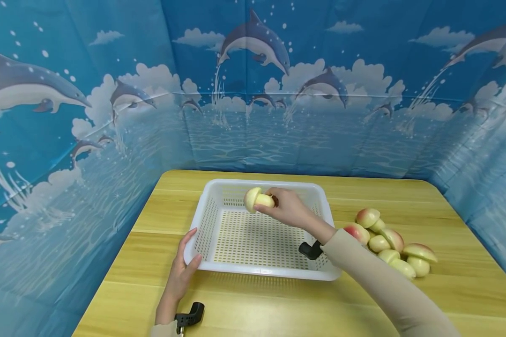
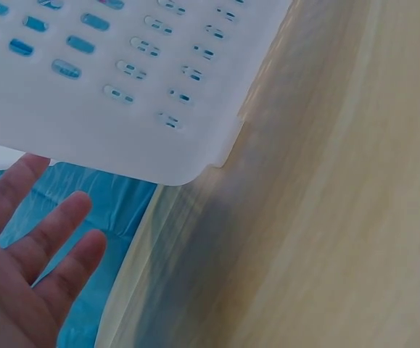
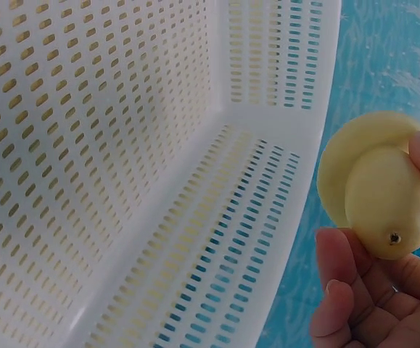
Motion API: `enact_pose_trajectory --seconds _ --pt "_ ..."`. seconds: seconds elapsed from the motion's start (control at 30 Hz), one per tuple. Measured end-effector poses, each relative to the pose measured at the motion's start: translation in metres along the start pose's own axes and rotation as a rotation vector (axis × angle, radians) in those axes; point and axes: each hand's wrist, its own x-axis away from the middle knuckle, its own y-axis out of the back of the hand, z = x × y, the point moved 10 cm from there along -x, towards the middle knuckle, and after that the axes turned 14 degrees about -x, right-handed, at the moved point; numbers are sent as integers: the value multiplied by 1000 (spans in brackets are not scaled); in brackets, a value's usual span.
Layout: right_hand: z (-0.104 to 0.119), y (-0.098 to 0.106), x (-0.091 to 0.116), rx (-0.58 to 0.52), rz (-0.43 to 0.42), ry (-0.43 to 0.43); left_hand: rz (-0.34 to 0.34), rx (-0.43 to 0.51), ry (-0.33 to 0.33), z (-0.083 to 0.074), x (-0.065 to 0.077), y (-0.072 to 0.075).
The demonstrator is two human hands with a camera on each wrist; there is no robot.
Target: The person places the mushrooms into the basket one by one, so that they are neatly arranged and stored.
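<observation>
My right hand (image 1: 288,206) holds a toy mushroom (image 1: 253,200) over the white plastic basket (image 1: 261,270), toward its far side. Thumb and fingers grip the pale yellow stem, and the rounded cap points left. In the right wrist view, the end of the mushroom (image 3: 391,203) has a small dark hole. My left hand (image 1: 180,271) rests against the basket's near left corner, with thumb and a fingertip at the rim. Spread, nearly straight fingers (image 2: 57,239) show beside the basket's perforated wall (image 2: 122,123) in the left wrist view.
Several more toy mushrooms (image 1: 379,242), yellow with reddish caps, lie heaped on the wooden table (image 1: 459,276) right of the basket. Black wrist mounts (image 1: 189,316) sit on both wrists. A blue dolphin-print curtain (image 1: 253,135) surrounds the table behind and at the sides.
</observation>
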Motion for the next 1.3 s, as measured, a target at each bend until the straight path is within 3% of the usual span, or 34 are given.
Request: enact_pose_trajectory --seconds 0.5,1.3 --pt "-4 -19 -16 -2 29 -27 -18 -18 13 -1 1 2" --pt "-34 -50 -26 69 105 -88 -4 -19 25 0 2 1"
